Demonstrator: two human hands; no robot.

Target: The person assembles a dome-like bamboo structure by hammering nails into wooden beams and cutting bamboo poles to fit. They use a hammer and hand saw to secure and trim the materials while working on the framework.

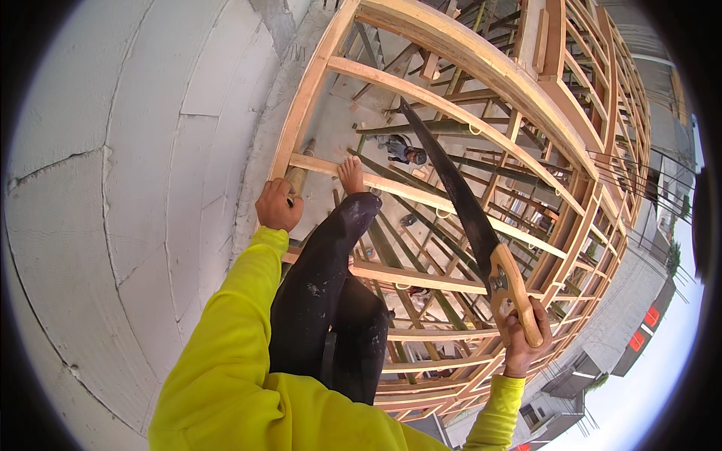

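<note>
My right hand (522, 340) is wrapped round the light wooden handle of a handsaw (459, 192). The long dark blade points up and to the left, above the open timber frame, with its tip over a crosswise joist (459, 114). My left hand (278, 205) is closed over the wooden beam (307, 101) that runs along the block wall; part of its grip is hidden. Just beyond those fingers stands a round tan pole (299, 174). My bare foot (350, 174) rests on another joist (436, 197), with my dark-trousered knee bent between my arms.
A grey block wall (150, 165) rises close on my left. Through the gaps between joists, bamboo props (451, 128) and a person in a cap (406, 152) show on the floor far below. More timber framing curves away right, with rebar and buildings (609, 331) beyond.
</note>
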